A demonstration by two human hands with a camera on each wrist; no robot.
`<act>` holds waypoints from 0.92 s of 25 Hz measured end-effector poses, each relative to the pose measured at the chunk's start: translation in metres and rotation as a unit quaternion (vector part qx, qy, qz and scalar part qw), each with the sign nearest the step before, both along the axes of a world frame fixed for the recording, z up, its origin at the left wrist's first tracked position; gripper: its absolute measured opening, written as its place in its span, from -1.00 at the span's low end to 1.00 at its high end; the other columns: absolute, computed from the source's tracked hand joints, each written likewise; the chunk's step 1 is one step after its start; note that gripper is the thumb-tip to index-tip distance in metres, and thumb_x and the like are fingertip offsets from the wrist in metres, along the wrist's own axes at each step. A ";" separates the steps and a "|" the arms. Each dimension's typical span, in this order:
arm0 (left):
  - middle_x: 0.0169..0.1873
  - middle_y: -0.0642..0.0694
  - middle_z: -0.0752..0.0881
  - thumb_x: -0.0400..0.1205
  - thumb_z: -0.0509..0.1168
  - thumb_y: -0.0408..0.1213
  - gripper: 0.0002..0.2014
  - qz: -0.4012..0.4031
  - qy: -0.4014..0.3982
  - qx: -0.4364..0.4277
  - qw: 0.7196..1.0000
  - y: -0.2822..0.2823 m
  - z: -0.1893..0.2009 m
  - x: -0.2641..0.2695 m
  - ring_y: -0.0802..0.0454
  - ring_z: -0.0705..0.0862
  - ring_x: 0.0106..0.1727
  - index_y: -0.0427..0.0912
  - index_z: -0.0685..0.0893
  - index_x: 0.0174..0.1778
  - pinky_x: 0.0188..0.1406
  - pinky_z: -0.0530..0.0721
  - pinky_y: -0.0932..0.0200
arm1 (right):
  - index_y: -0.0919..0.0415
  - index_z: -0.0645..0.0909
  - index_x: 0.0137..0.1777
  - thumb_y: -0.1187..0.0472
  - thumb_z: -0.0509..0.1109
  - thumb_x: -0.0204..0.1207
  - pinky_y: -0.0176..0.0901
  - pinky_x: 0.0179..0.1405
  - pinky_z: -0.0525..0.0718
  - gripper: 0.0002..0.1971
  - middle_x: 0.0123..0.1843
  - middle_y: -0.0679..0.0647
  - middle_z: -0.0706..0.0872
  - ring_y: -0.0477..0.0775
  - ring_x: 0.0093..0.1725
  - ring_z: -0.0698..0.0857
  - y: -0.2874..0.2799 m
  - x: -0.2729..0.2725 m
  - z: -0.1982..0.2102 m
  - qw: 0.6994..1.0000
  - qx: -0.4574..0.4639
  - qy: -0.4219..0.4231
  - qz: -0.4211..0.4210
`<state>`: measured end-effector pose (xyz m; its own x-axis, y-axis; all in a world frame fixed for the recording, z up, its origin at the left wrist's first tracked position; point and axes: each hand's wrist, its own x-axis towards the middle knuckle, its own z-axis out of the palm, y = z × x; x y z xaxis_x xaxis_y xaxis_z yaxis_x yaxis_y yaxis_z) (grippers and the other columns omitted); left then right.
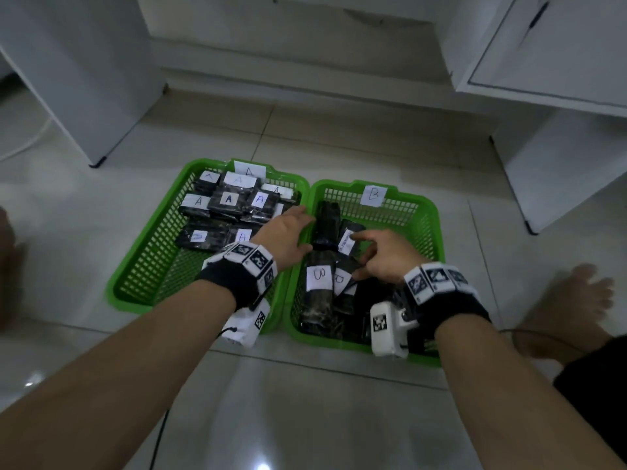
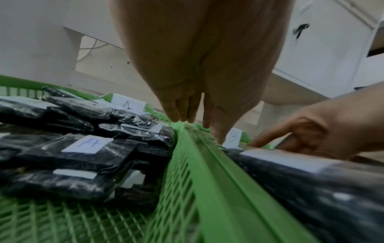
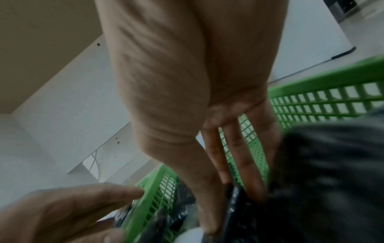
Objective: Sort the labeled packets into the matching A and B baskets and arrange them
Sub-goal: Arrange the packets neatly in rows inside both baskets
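Baskets, two green ones, stand side by side on the tiled floor [image 1: 339, 401], their long rims touching. The A basket [image 1: 142, 266] is on the left and holds many black packets with white A labels [image 1: 228, 199], piled in its far half and overlapping each other. The B basket [image 1: 431, 225] is on the right; a white B tag [image 1: 373, 195] is fixed on its far wall. In it lie black packets with B labels [image 1: 319, 278], mostly in the near half and along the left side.

The left hand [image 1: 285, 232] reaches over the two touching rims, with straight fingers kept together, released and holding nothing; the fingertips are at the far left corner of the B basket, next to a dark packet [image 1: 327, 225] which lies there. The right hand [image 1: 383, 256] is inside the B basket, index finger stretched toward a packet with a printed white label [image 1: 346, 242], the other fingers bent down among the packets. Whether these fingers grasp a packet I cannot tell, the wrist view is too blurred.

A bare foot [image 1: 570, 300] rests on the floor to the right, and white cabinets [image 1: 543, 45] stand at the far side.
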<state>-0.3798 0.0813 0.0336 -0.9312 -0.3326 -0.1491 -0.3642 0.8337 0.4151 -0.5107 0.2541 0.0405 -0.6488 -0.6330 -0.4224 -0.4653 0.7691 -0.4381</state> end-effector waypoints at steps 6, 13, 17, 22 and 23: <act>0.60 0.01 0.38 0.45 0.50 0.20 -0.14 -0.028 -0.017 0.068 0.997 0.011 0.004 0.035 -0.01 0.34 0.61 0.07 0.34 0.64 0.57 0.39 -0.04 | 0.02 0.61 0.52 0.34 0.70 0.33 0.00 0.38 0.67 -0.27 0.43 0.07 0.71 0.14 0.36 0.69 -0.016 0.002 0.001 0.998 0.042 -0.047 0.023; 0.59 -0.01 0.25 0.24 0.64 0.19 -0.11 -0.001 -0.142 0.114 0.983 0.020 0.023 0.022 -0.12 0.29 0.58 0.10 0.48 0.49 0.60 0.32 -0.21 | -0.12 0.61 0.48 0.30 0.63 0.41 -0.14 0.29 0.67 -0.36 0.30 -0.12 0.74 -0.07 0.24 0.71 0.032 0.029 -0.018 0.988 -0.154 -0.009 -0.029; 0.08 0.04 0.80 0.41 0.61 -0.10 -0.63 0.031 -0.052 0.250 0.966 0.006 0.044 0.013 0.01 0.72 0.16 -0.06 0.72 0.08 0.27 0.60 -0.07 | 0.06 0.77 0.22 0.50 0.57 0.43 -0.49 -0.04 0.67 -0.57 -0.03 -0.10 0.83 -0.16 -0.05 0.78 0.047 0.021 -0.004 0.940 -0.262 -0.187 -0.113; -0.08 -0.07 0.86 0.51 0.54 -0.24 -0.72 0.072 -0.006 0.367 0.927 0.010 0.047 -0.004 -0.03 0.82 0.00 -0.20 0.71 0.09 -0.10 0.75 0.14 | 0.26 0.76 0.12 0.56 0.44 0.46 0.06 0.00 0.84 -0.70 0.08 0.24 0.84 0.22 0.02 0.84 0.050 0.004 0.006 0.889 -0.289 -0.288 -0.206; -0.04 -0.11 0.85 0.54 0.51 -0.28 -0.72 0.088 -0.003 0.395 0.914 0.011 0.045 -0.007 -0.08 0.81 0.04 -0.24 0.69 0.12 -0.08 0.78 0.11 | 0.31 0.74 0.10 0.55 0.41 0.48 0.04 -0.14 0.84 -0.74 0.03 0.27 0.83 0.21 -0.08 0.83 0.050 0.003 0.006 0.880 -0.299 -0.295 -0.223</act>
